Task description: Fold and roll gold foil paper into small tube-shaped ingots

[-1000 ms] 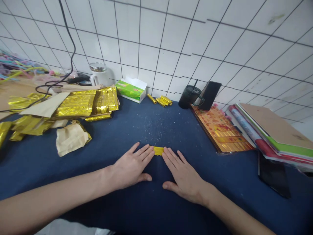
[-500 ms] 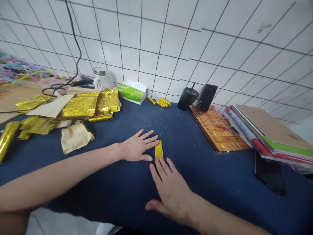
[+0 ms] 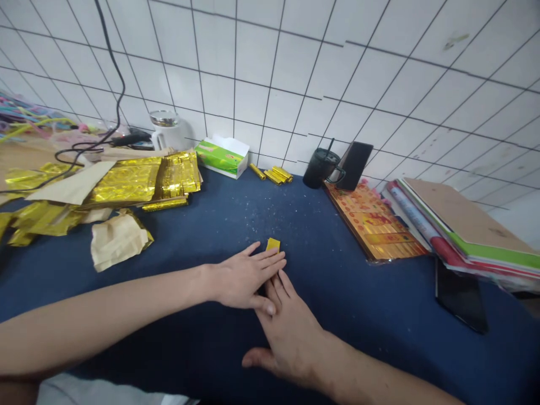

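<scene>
A small folded strip of gold foil paper lies on the dark blue table cloth, only its far end showing. My left hand lies flat across most of the strip, fingers stretched out to the right. My right hand rests flat on the cloth just below it, fingers pointing up and touching the left hand's fingers. Both hands are open and press down; neither grips anything.
Gold foil sheets and crumpled paper fill the left side. At the back stand a white kettle, a green tissue box, gold rolls, a black cup. Printed sheets, stacked folders and a phone lie right.
The strip was turned from lying crosswise to pointing away from me. My left hand has slid right over it, and my right hand has moved up under the left fingers.
</scene>
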The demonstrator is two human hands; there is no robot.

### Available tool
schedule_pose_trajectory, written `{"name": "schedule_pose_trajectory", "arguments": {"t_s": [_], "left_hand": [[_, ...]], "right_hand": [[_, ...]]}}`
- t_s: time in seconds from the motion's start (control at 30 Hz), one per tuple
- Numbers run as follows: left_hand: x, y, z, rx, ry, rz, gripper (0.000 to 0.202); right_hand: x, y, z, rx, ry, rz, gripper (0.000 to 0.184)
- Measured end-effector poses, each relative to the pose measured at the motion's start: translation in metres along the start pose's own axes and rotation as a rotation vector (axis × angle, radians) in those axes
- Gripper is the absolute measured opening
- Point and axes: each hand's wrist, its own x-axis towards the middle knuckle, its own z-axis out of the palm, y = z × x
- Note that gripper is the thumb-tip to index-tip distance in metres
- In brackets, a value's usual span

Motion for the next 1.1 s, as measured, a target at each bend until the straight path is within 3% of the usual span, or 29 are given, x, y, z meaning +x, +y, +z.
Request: {"name": "schedule_pose_trajectory", "arguments": {"t_s": [0.27, 0.4, 0.53, 0.7, 0.93, 1.1], "left_hand": [[0.009, -0.028, 0.005, 0.016, -0.023, -0.068, 0.073], [0.011, -0.031, 0.005, 0.041, -0.006, -0.102, 0.072], [0.002, -0.028, 0.004, 0.114, 0.05, -0.153, 0.069], [-0.018, -0.013, 0.004, 0.193, 0.119, -0.121, 0.078], [-0.028, 0.01, 0.016, 0.138, 0.124, -0.103, 0.081], [-0.026, 0.013, 0.019, 0.161, 0.113, -0.138, 0.085]], "right_hand": [[-0.004, 0.0, 0.003, -0.026, -0.078, 0.011, 0.094], [-0.004, 0.004, -0.002, -0.088, -0.035, 0.018, 0.09], [-0.009, 0.024, -0.011, -0.089, 0.096, 0.033, 0.059], [-0.016, 0.06, -0.015, -0.074, 0.182, 0.085, 0.041], [-0.015, 0.081, -0.013, -0.201, 0.144, 0.111, 0.041], [-0.011, 0.066, -0.016, -0.203, 0.116, 0.132, 0.05]]}}
